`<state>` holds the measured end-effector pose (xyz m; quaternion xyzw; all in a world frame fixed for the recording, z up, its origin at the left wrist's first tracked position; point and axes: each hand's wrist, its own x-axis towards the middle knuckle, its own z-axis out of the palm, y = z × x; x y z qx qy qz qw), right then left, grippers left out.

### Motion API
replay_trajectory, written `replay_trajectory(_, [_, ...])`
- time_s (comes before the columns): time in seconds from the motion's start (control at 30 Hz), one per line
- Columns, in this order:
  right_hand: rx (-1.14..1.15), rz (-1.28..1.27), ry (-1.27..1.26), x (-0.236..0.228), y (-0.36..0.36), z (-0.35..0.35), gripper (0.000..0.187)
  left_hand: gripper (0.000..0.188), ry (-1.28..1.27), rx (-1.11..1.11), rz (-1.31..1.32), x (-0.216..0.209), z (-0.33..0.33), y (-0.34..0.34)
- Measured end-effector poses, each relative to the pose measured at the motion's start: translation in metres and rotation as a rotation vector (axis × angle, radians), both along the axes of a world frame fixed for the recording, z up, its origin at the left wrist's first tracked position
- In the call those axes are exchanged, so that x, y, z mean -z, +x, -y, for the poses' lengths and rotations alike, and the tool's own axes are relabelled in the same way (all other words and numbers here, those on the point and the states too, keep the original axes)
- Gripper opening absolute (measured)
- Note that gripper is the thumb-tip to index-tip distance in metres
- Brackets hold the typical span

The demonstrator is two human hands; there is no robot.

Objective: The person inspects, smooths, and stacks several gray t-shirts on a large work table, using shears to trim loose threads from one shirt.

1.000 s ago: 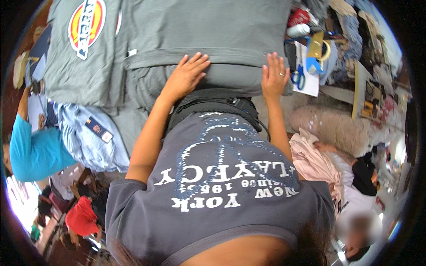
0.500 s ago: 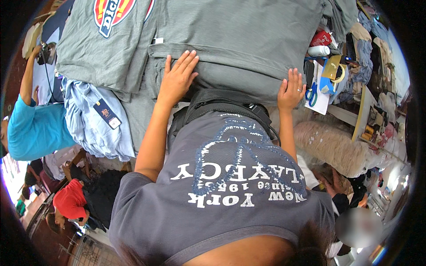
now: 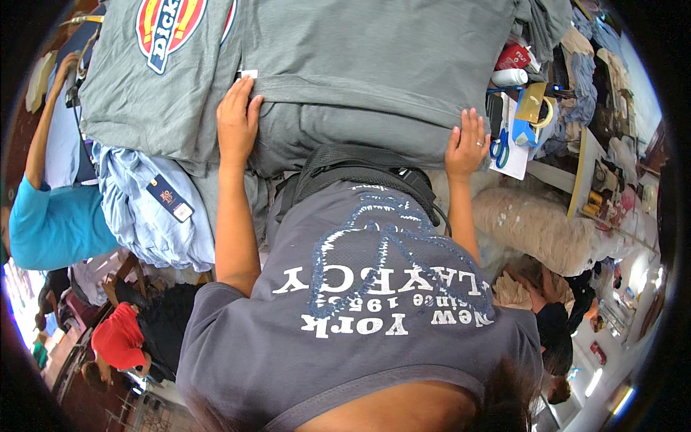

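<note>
A grey T-shirt [image 3: 374,50] lies spread in front of me, its hem end nearest my waist. My left hand [image 3: 237,119] rests at the left edge of this shirt, beside a small white label [image 3: 249,73]. Its fingers are stretched out and the thumb stands apart. On the right, my right hand [image 3: 466,147] lies flat on the lower right edge with fingers extended and a ring on one. Both hands are open, pressing on the cloth without gripping it. To the left lies another grey shirt [image 3: 151,108] with a large red and yellow print.
Scissors with blue handles [image 3: 499,148], a tape roll [image 3: 545,115] and a white bottle [image 3: 509,78] lie right of the shirt. Light blue garments [image 3: 147,209] with a dark tag hang at the left. A person in a blue top [image 3: 61,227] works at far left.
My left hand has moved left along the hem to the shirt's left edge, by the white label. My right hand stays nearly where it was on the right edge.
</note>
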<state>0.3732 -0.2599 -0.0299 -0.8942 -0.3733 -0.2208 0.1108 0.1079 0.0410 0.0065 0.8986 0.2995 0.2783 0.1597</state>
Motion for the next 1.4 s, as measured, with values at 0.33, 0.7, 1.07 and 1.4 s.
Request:
replay_trajectory(0.33, [-0.051,-0.161,0.17,-0.009,0.001,-0.001,0.037,0.037,-0.117,0.0,-0.059,-0.022,-0.002,0.01])
replay_trajectory(0.7, [-0.028,-0.379,0.32,-0.02,0.043,0.003,0.021,0.016,0.264,0.11,-0.27,-0.038,0.021,0.058])
replay_trajectory(1.07, [-0.106,-0.207,0.198,-0.038,0.006,0.052,0.008,0.013,-0.145,0.369,-0.312,-0.047,0.025,0.017])
replay_trajectory(1.4, [-0.592,-0.769,0.297,-0.062,-0.05,-0.01,0.027,0.03,0.501,0.239,-0.253,-0.028,0.05,0.086])
